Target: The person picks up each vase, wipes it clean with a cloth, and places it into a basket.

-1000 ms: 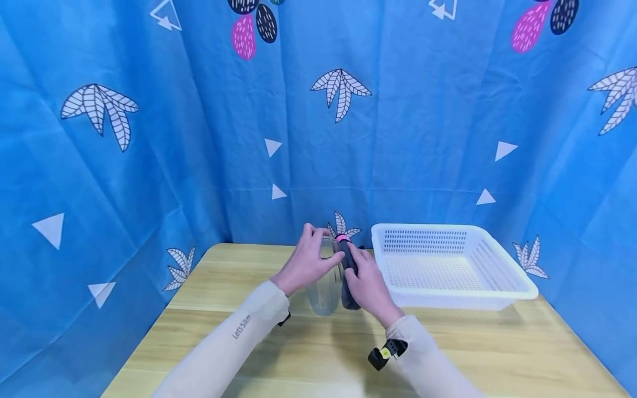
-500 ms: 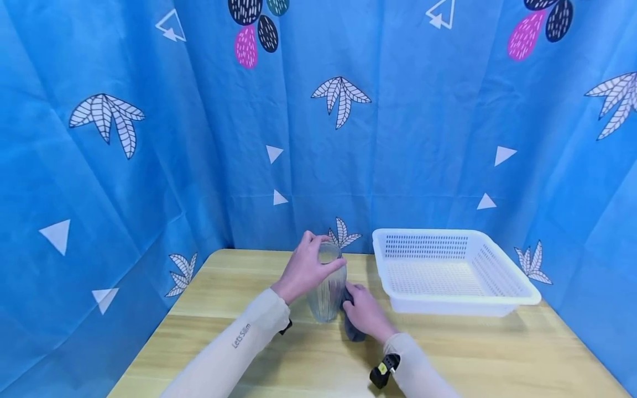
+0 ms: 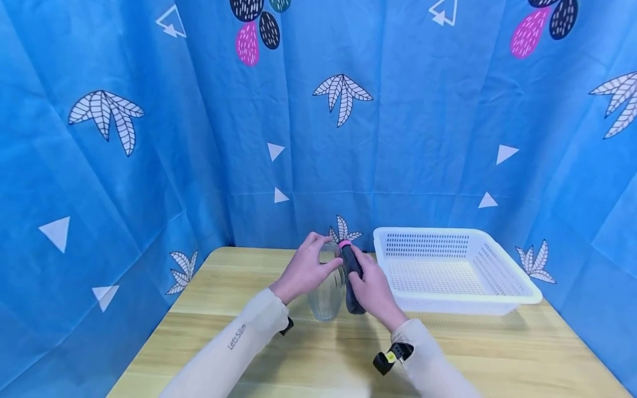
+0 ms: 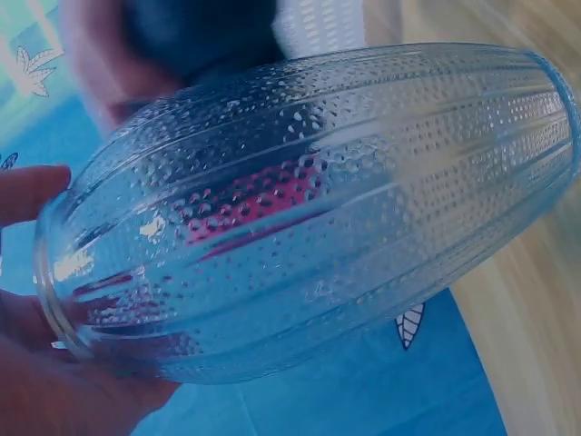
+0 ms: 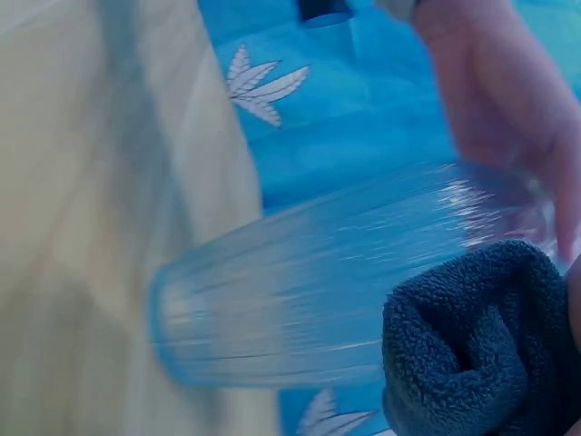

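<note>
Left hand (image 3: 304, 271) grips glass vase (image 3: 325, 301) by the rim | right hand (image 3: 373, 288) curls round dark cloth (image 3: 353, 298) | I'd brace the rim lightly, pressing cloth evenly.

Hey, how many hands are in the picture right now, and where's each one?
2. The left hand holds the glass vase near its upper end; the right hand grips a dark terry cloth beside the vase. No others show.

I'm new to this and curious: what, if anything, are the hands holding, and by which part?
The left hand holds a clear glass vessel by its top end; the right hand grips a dark rolled cloth around its upper part.
</note>
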`<state>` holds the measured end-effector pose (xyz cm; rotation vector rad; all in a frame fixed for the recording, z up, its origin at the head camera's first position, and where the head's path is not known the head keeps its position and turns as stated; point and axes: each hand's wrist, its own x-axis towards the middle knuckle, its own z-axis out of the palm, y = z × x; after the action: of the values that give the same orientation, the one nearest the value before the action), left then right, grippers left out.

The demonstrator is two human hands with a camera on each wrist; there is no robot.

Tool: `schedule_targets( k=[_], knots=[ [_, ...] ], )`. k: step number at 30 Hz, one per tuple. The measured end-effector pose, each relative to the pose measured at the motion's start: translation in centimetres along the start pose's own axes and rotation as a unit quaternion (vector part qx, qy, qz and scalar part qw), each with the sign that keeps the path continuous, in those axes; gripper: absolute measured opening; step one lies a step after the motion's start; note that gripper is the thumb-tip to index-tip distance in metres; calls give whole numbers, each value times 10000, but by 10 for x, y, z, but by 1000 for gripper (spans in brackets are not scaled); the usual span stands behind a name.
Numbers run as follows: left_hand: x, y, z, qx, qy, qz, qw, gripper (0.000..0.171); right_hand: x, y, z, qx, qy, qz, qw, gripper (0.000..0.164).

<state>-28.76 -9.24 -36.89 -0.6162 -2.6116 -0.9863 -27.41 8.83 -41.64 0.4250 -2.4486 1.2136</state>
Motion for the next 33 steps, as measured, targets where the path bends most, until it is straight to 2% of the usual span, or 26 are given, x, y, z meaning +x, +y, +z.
schedule_targets(
  k=[4,7,15,21,24,27,30,33],
  knots=[
    [2,-1,3,-129,-7,51,9999,53,5,-12,-6,-329,-26,-177,9993,61],
    [4,-1,6,-139,73,111,9998,52,3,-10,-4,-505,-237,-27,9984,60],
    [5,-1,8,139,159,171,9996,53,-15,22,24,-964,-856,379,9909,58],
    [7,-3,5,230,167,177,9994,54,-23,34,41,-1206,-1263,360,9840,57],
    [8,-4,4,163,178,124,9996,54,-22,35,42,-1058,-1212,322,9865,54],
    [6,-5,5,75,150,-38,9999,54,-21,35,39,-732,-955,355,9921,53],
    [4,-5,6,31,138,-162,9998,54,-18,29,31,-458,-651,399,9960,55],
    [3,-3,4,263,163,-150,9994,57,-12,15,16,-264,-288,238,9990,59]
  ],
)
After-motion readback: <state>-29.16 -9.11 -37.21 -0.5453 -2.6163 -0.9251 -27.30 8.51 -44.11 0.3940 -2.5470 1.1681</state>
